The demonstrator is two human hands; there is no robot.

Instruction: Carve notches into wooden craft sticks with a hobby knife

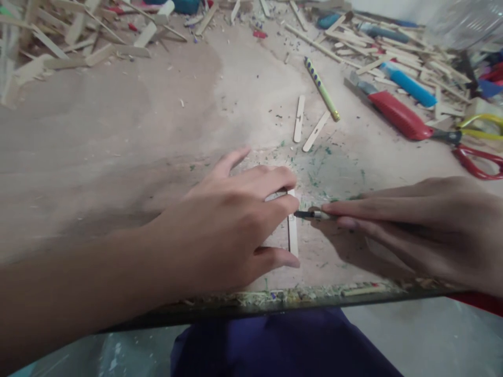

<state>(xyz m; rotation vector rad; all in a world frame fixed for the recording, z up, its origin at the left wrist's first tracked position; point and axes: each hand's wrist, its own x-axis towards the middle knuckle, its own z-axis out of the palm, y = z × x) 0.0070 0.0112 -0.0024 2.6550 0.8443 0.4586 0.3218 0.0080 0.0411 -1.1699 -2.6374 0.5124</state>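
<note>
A slim wooden craft stick [293,238] lies upright in view on the worktable, near its front edge. My left hand [243,220] holds it down, with the fingertips across its upper part and the thumb by its lower end. From the right, my right hand [432,225] grips a thin craft knife [314,214] in a pinch. The knife's dark tip points left and meets the stick's right edge beside my left fingertip; whether it cuts in cannot be made out.
Two notched craft sticks [299,119] and a patterned pencil [321,89] lie beyond my hands. A red-handled tool [401,112] and scissors [479,157] are at right. Piles of wooden pieces [78,36] fill the back corners. Shavings line the table's front edge [251,298].
</note>
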